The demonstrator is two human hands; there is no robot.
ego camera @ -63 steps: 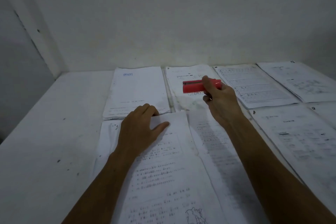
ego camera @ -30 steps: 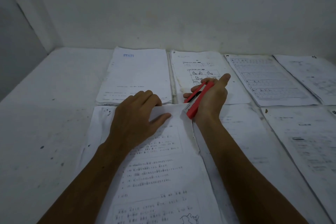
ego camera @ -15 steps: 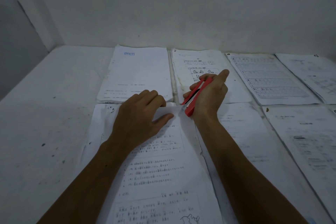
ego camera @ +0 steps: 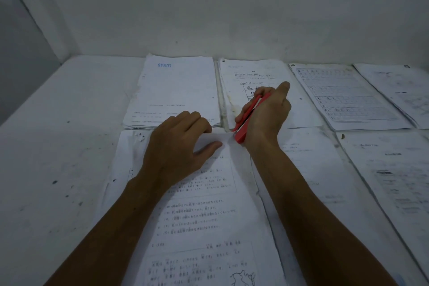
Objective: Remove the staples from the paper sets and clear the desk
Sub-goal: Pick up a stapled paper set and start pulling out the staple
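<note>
White counter carries rows of paper sets; the nearest paper set lies under the left hand, fingers curled, pressing its top edge. Two seconds back the right hand reached far beyond it; now, clamped round the red staple remover, it meets that set's top right corner, ready to pry.

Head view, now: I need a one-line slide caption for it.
Left hand presses the front paper set flat while the right hand brings a red stapler to its top corner.
</note>
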